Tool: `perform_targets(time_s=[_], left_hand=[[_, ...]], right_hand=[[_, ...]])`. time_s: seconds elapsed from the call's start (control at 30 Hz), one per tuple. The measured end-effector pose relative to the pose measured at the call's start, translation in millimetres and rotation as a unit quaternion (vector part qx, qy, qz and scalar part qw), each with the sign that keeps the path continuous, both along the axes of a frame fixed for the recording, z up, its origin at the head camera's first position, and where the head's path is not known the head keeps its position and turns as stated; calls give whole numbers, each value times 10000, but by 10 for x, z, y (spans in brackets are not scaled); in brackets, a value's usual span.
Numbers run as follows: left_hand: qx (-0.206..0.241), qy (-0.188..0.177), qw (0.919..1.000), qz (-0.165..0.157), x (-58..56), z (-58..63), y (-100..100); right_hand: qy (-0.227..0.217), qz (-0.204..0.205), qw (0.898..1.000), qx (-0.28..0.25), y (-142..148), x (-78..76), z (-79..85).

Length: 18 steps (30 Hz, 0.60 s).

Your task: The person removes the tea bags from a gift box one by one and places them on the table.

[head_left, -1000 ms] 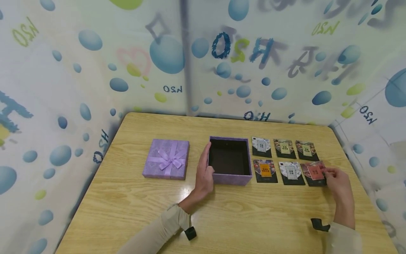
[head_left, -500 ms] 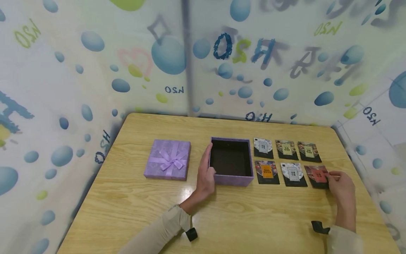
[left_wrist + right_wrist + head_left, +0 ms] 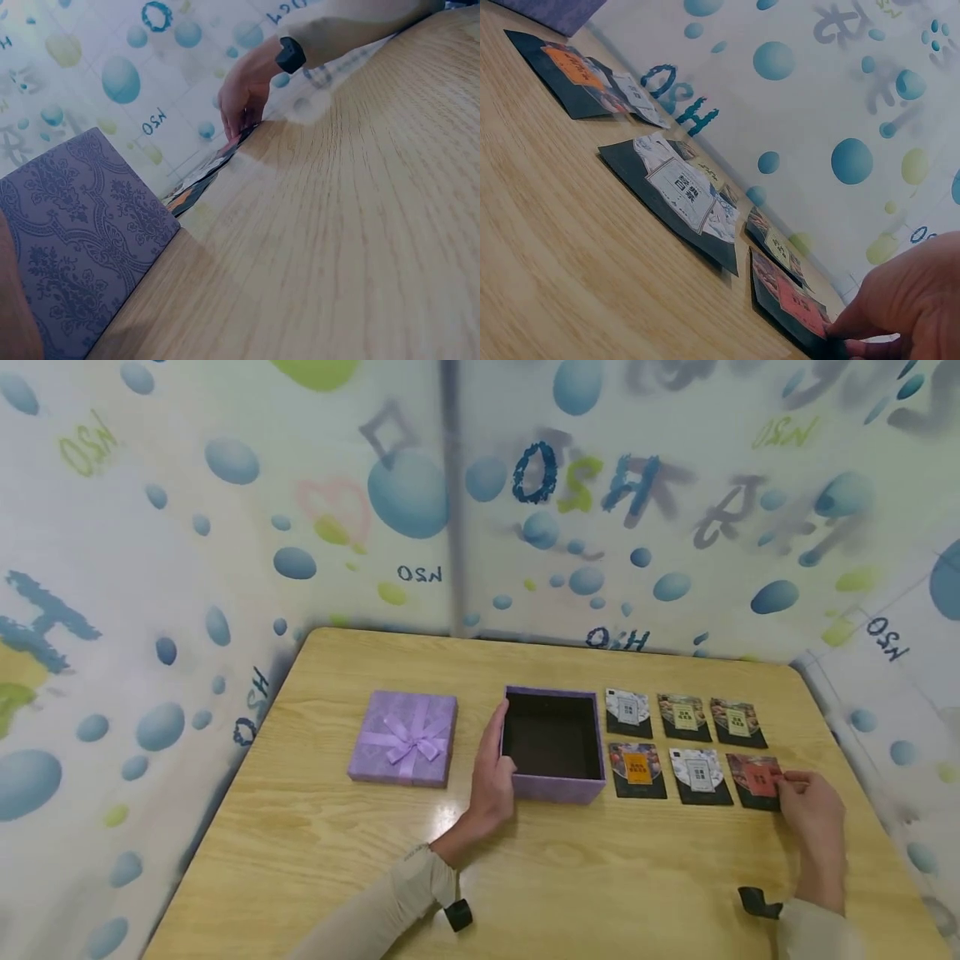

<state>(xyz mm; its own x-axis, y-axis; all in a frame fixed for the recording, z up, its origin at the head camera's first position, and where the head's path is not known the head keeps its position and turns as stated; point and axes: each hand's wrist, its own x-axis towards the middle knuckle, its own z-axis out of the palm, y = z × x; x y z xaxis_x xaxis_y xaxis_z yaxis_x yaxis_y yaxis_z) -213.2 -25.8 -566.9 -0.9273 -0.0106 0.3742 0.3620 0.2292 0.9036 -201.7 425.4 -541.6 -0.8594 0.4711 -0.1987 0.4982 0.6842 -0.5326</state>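
In the head view, an uncovered purple box (image 3: 558,790) with a dark inside stands mid-table. Straight fingers of my left hand (image 3: 491,781) lie along its left wall, with the thumb near the front corner. My right hand (image 3: 813,810) pinches the right edge of a red-labelled packet (image 3: 752,781), which lies at the near right of two rows of packets. The right wrist view shows thumb and finger on that packet's (image 3: 787,300) corner. Left of it lies a white-labelled packet (image 3: 701,775), then an orange-labelled packet (image 3: 637,770).
A purple lid (image 3: 405,739) with a ribbon bow lies left of the box. Behind the near row are another white-labelled packet (image 3: 628,713) and two yellow-green-labelled packets (image 3: 684,717). A patterned wall covering (image 3: 525,568) borders the wooden table (image 3: 600,877).
The red-labelled packet and my right hand have shifted slightly nearer, and the packet now lies flatter in its row. My left hand stays at the box. The head view has swung a little.
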Motion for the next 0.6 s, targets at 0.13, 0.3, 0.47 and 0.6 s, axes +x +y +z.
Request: perform_targets(time_s=[0.13, 0.3, 0.47, 0.6], left_hand=[[-4, 64, 9999, 148, -47, 29, -71], [-53, -3, 9998, 186, -105, 47, -119], [-101, -245, 9996, 121, -64, 16, -77], [-43, -378, 9992, 116, -49, 48, -75]], right_hand=[[246, 105, 9995, 175, -123, -169, -19], [1047, -282, 9938, 262, -311, -316, -34], [2356, -432, 9708, 116, -502, -307, -52], [3006, 28, 9535, 209, -780, -341, -25]])
